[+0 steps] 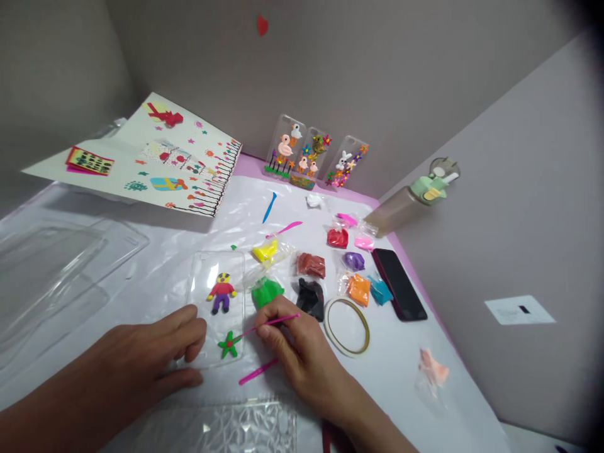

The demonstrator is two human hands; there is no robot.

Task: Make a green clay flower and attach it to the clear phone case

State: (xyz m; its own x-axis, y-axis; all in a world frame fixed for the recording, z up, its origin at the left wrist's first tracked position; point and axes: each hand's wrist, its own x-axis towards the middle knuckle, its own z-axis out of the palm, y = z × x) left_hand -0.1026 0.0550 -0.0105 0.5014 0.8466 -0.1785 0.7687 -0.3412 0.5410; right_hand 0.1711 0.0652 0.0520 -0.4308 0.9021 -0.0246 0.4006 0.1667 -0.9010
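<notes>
A clear phone case (198,283) lies flat in front of me. On it are a clay figure (221,292) in a red top and purple trousers and a green clay flower (229,345) with a red centre. My left hand (177,343), its fingers bent, grips the case's lower left edge. Pinched in my right hand (287,333) is a thin pink modelling tool (284,319); its tip touches the flower's upper right petal. Another pink tool (257,372) lies partly under that hand. A bag of green clay (267,292) sits just beyond my right fingers.
Bagged clay in several colours, including black clay (310,299) and orange clay (359,289), surrounds a tape roll (346,327). A phone (399,283) and bottle (401,204) stand right. Decorated cases (283,148) lean at the back. More clear cases (47,270) lie left.
</notes>
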